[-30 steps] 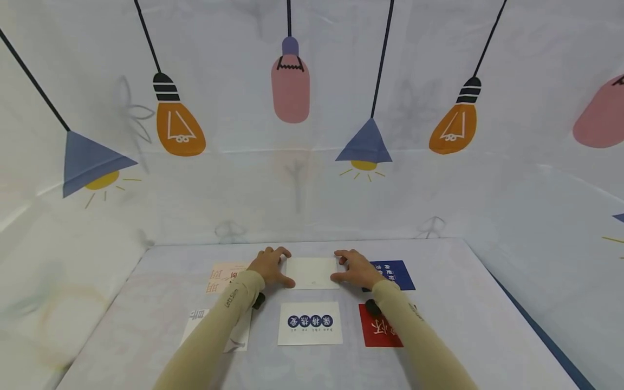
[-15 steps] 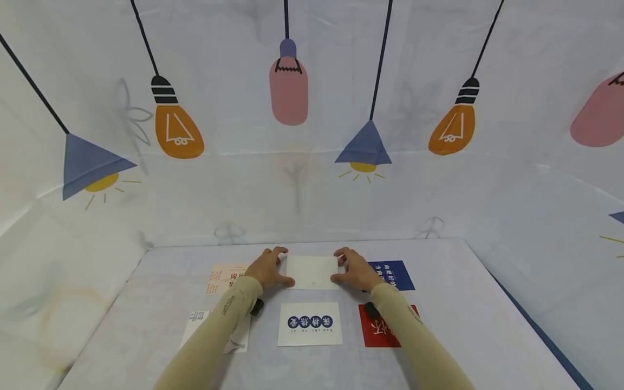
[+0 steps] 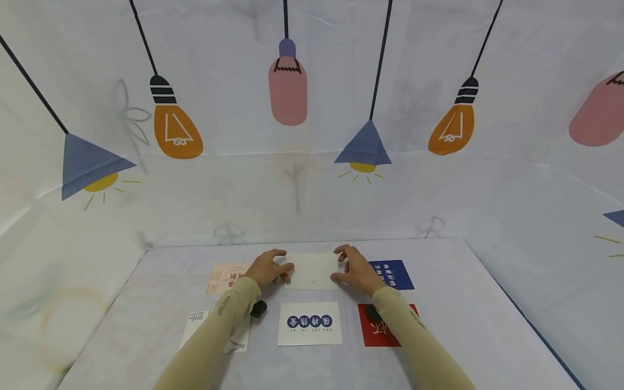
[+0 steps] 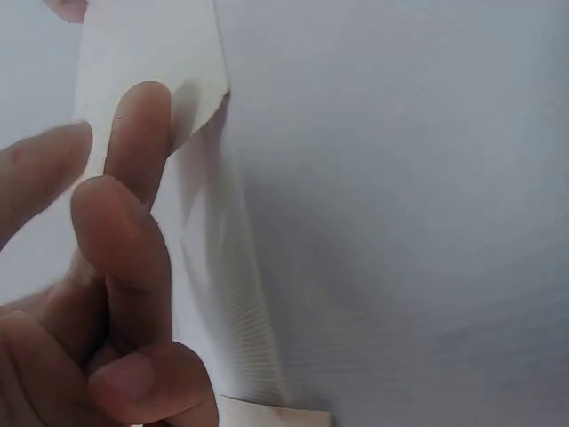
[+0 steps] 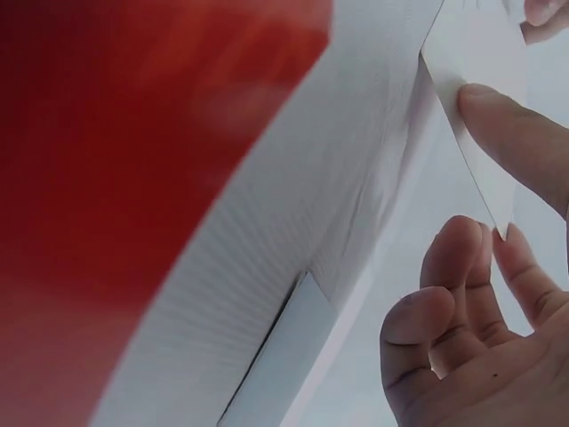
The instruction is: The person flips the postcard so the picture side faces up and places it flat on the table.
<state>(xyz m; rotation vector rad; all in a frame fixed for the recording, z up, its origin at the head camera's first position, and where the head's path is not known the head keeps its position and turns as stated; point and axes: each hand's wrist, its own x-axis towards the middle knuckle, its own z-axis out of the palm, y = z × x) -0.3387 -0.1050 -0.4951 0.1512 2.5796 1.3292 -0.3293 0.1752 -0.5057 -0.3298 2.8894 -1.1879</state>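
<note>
A blank white card is between my two hands at the back middle of the table. My left hand holds its left side, with thumb and index finger near the two left corners. In the left wrist view a fingertip overlaps the card and casts a small shadow on it; the other fingers curl below. My right hand holds the right side. The right wrist view has the thumb against the card's edge and a fingertip at its corner, the remaining fingers curled.
In front lies a white card with blue circles. A red card and a blue card are at the right, partly under the right arm. An orange-lettered card and a grey-lettered card lie left. A white printed curtain hangs behind.
The blank card's far edge and left side have shifted slightly back and left. The left hand's fingers have changed position a little at that side; the right hand stays nearly still.
</note>
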